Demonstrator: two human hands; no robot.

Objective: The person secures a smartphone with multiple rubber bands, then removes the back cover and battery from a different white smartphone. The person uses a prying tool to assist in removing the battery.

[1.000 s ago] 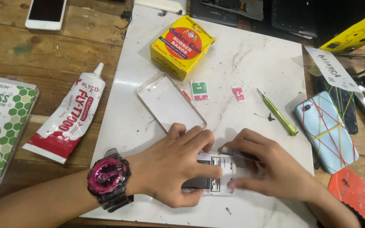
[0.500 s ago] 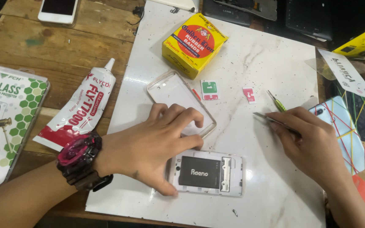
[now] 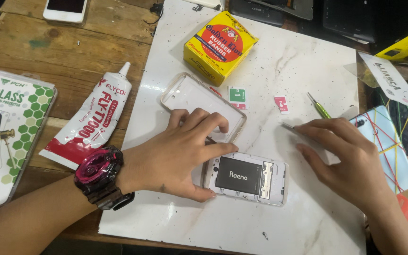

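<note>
- The opened phone [image 3: 246, 178] lies back up on the white marble-look board [image 3: 308, 66], its cover off, showing a flat black battery and pale plastic frame with rounded corners.
- My left hand [image 3: 180, 151] rests over the phone's left end, thumb under its lower corner and index finger along the top edge, gripping it loosely; the fingers also lie on the clear, glossy phone case [image 3: 199, 101] just above.
- My right hand [image 3: 350, 156] lies flat on the board to the right of the phone, pinching a thin metal tool [image 3: 293, 129] whose tip pokes out past my fingers.
- Half a second ago that hand was higher up by the green screwdriver [image 3: 318, 105]; it now sits lower and nearer the phone, and my left thumb has closed on the frame.
- Outward: a yellow cardboard box [image 3: 220, 47], two small wipe packets [image 3: 236, 94], a soft red-and-white glue tube [image 3: 97, 123] and a screen-protector package [image 3: 5, 132] on the rough wooden table [image 3: 34, 47].
- How much of the tool my palm covers I cannot tell; the banded phone [image 3: 388, 141] is partly behind my wrist.
</note>
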